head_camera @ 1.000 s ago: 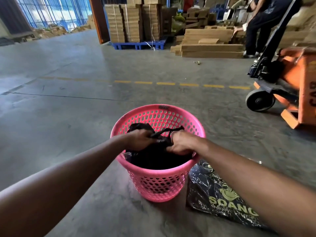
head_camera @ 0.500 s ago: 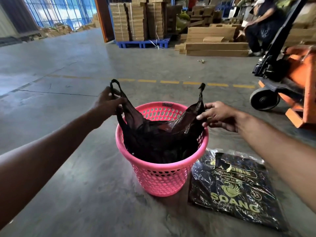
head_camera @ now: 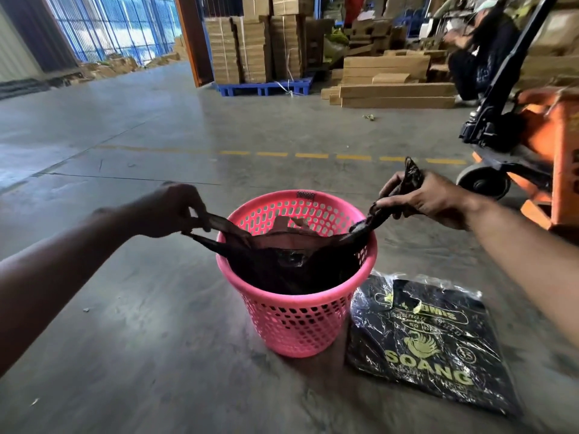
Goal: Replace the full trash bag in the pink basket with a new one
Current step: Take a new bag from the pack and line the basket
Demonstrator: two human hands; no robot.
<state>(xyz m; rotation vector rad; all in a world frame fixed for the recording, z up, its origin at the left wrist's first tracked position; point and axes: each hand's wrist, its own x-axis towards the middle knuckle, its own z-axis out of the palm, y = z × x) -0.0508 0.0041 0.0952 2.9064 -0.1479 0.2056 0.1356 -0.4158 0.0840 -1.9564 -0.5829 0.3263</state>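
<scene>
A pink perforated basket (head_camera: 297, 321) stands on the concrete floor in front of me. A black trash bag (head_camera: 282, 270) sits inside it, its mouth stretched wide. My left hand (head_camera: 170, 209) grips the bag's left handle, pulled out past the rim. My right hand (head_camera: 429, 198) grips the right handle, pulled out past the right side of the rim. Brownish scraps show in the bag's opening. A flat pack of new black bags (head_camera: 429, 343) with yellow lettering lies on the floor just right of the basket.
An orange pallet jack (head_camera: 532, 151) stands at the right, close to my right hand. A person (head_camera: 479, 57) crouches behind it by long cardboard boxes (head_camera: 394, 86). Stacked cartons rest on a blue pallet (head_camera: 266, 87) at the back. Open concrete floor stretches to the left.
My hands went from bunched together over the bag to holding a handle each, then spread further apart and lower, stretching the bag's mouth wide over the basket rim.
</scene>
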